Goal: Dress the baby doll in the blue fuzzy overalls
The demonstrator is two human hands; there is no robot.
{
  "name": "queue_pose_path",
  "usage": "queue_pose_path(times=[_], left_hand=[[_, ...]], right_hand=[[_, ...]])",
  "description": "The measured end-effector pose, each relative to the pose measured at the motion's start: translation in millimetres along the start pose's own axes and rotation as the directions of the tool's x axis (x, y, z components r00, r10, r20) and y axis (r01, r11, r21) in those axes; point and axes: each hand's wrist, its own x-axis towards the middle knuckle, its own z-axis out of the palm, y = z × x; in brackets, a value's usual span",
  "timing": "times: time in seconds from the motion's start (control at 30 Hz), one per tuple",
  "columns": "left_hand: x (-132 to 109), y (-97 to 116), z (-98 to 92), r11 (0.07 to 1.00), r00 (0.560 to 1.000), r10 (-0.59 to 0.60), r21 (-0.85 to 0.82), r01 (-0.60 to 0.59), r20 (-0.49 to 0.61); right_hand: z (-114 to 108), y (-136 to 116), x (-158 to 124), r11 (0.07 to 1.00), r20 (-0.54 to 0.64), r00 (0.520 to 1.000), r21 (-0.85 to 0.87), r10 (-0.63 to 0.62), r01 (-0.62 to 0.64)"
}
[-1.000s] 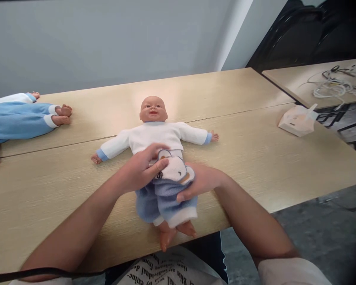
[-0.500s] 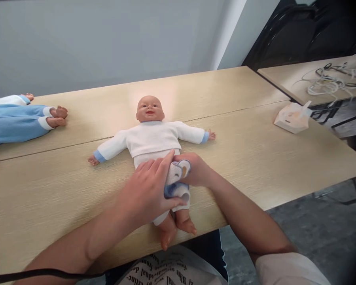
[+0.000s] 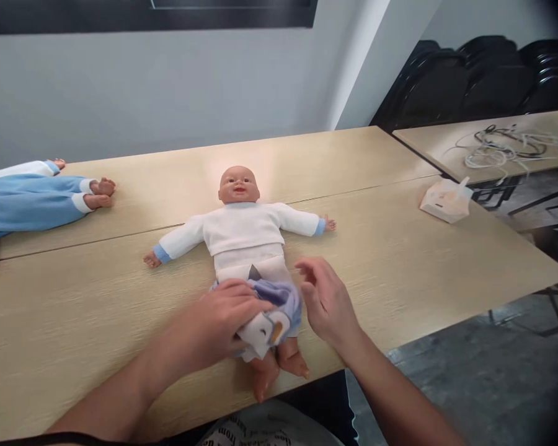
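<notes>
A baby doll (image 3: 242,226) in a white top lies on its back on the wooden table (image 3: 74,297), head away from me. Its blue and white trousers (image 3: 274,313) are bunched down around its lower legs, and the bare feet reach the table's near edge. My left hand (image 3: 218,325) grips the bunched trousers from the left. My right hand (image 3: 328,300) hovers just right of the doll's legs with fingers spread and holds nothing.
A second doll (image 3: 32,198) in blue trousers lies at the far left of the table. A tissue pack (image 3: 444,199) sits at the right end. Another table (image 3: 446,145) behind it carries tangled cables (image 3: 497,145). Dark chairs stand at the back right.
The trousers have been drawn from the doll's waist down to its lower legs. My right hand has let go of them and opened. The view has tilted upward.
</notes>
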Motion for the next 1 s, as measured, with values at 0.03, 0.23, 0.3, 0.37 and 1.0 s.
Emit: queue_pose_path(times=[0.03, 0.23, 0.3, 0.37, 1.0], left_hand=[[-3, 2, 6.3, 0.997, 0.998, 0.067, 0.035, -0.067, 0.000], [-10, 9, 26.0, 0.943, 0.972, 0.234, 0.249, -0.220, -0.025], [-12, 7, 27.5, 0.943, 0.971, 0.239, 0.244, -0.227, -0.018], [-14, 4, 28.5, 0.952, 0.974, 0.225, 0.219, -0.215, -0.019], [-18, -9, 40.0, 0.877, 0.894, 0.415, 0.333, -0.346, -0.166]], right_hand=[[2, 2, -11, 0.991, 0.002, 0.991, -0.006, 0.130, -0.130], [22, 4, -43, 0.855, 0.192, 0.901, 0.288, 0.389, -0.431], [24, -5, -40, 0.795, 0.260, 0.878, 0.376, 0.402, -0.476], [24, -15, -35, 0.714, 0.371, 0.837, 0.445, 0.402, -0.540], [-6, -38, 42, 0.311, 0.659, 0.698, 0.626, 0.280, -0.715]])
